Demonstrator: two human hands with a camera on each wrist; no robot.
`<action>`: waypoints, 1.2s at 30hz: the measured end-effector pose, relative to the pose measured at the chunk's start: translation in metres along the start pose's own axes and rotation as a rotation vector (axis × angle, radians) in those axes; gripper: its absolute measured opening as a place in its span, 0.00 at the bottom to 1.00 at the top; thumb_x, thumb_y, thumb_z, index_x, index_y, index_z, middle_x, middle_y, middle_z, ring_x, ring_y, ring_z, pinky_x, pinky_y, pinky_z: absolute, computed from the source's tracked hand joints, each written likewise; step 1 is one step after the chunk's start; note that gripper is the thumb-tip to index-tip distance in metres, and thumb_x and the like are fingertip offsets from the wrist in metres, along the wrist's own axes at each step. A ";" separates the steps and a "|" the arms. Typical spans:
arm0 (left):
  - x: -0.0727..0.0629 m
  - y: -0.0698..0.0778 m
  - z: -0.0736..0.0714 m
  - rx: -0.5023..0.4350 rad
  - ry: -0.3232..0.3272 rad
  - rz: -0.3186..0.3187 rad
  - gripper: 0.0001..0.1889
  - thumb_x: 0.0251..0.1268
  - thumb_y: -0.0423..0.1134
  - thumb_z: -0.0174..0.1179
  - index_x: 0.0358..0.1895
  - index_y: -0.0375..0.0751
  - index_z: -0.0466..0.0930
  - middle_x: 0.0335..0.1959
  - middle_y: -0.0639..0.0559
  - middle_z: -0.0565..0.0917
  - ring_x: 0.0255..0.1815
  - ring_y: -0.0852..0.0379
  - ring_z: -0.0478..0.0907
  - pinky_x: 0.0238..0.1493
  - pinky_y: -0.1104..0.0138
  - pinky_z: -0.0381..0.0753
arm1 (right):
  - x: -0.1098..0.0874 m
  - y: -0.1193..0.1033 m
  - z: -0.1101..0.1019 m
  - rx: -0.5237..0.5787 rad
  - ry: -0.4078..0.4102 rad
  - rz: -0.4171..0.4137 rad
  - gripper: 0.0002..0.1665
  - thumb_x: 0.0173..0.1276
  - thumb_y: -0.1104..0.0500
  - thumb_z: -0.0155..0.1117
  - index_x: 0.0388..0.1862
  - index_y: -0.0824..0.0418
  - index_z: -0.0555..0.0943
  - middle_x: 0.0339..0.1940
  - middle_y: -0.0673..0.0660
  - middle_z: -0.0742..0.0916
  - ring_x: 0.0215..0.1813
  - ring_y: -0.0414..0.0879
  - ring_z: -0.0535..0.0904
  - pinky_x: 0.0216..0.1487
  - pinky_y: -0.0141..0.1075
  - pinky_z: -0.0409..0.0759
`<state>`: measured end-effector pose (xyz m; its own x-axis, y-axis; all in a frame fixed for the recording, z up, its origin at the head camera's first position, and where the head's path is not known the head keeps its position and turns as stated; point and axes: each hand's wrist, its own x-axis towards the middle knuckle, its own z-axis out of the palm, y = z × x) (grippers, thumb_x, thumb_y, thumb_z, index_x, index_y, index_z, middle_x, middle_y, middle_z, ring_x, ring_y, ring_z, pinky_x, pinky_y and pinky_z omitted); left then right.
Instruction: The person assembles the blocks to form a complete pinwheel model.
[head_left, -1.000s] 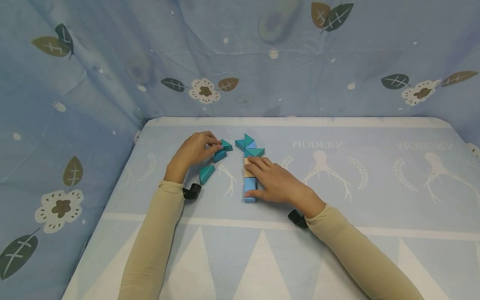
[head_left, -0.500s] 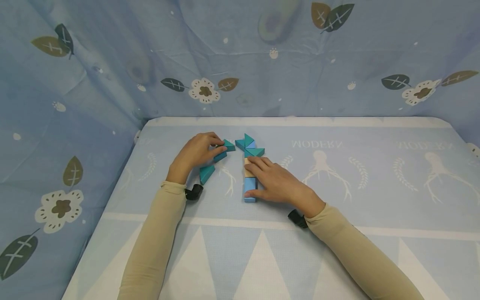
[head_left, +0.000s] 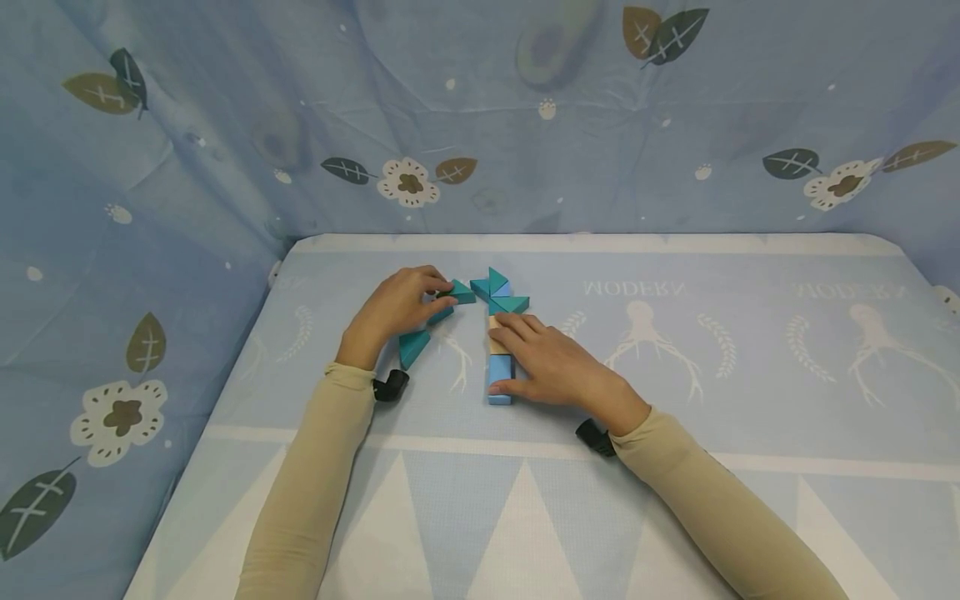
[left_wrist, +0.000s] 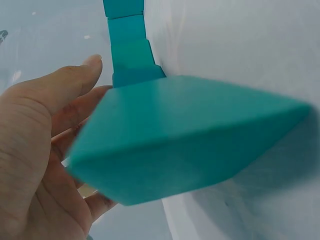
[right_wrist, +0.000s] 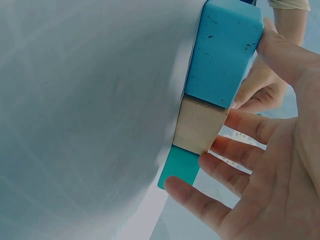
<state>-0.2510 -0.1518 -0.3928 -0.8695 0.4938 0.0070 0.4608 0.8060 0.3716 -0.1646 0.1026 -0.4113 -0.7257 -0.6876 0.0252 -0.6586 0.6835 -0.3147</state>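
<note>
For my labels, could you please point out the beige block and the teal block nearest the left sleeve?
Beige block (right_wrist: pixel 199 125): right wrist view, middle of its face.
Teal block (head_left: pixel 413 348): head view, its visible middle.

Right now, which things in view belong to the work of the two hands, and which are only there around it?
Part of the work:
Left hand, holding a teal triangular block
Right hand, touching the row of blocks
Probably the dark teal block and lone teal block near the left hand

Only around it:
Printed table cover
Patterned curtain
Black wrist devices
</note>
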 end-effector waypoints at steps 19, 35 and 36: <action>0.002 0.008 0.005 0.059 -0.022 0.051 0.21 0.68 0.47 0.62 0.59 0.41 0.81 0.55 0.46 0.82 0.54 0.48 0.80 0.58 0.54 0.79 | 0.000 0.000 0.001 0.001 -0.015 0.009 0.47 0.66 0.34 0.60 0.74 0.60 0.64 0.77 0.60 0.62 0.77 0.56 0.58 0.65 0.55 0.72; 0.003 0.016 0.006 0.088 -0.025 0.046 0.21 0.67 0.46 0.63 0.60 0.41 0.81 0.55 0.47 0.81 0.55 0.49 0.79 0.59 0.56 0.79 | -0.001 -0.001 0.000 -0.004 0.000 0.003 0.47 0.66 0.34 0.61 0.74 0.61 0.64 0.77 0.60 0.64 0.77 0.56 0.59 0.64 0.55 0.74; 0.003 0.016 0.007 0.089 -0.025 0.045 0.22 0.67 0.46 0.63 0.60 0.41 0.81 0.55 0.47 0.81 0.55 0.50 0.79 0.59 0.56 0.79 | -0.001 -0.001 0.000 -0.004 0.000 0.002 0.47 0.66 0.34 0.61 0.74 0.61 0.64 0.77 0.60 0.64 0.76 0.56 0.59 0.64 0.55 0.74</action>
<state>-0.2452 -0.1355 -0.3933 -0.8432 0.5376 -0.0014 0.5146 0.8079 0.2871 -0.1635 0.1023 -0.4110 -0.7272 -0.6860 0.0244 -0.6578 0.6862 -0.3107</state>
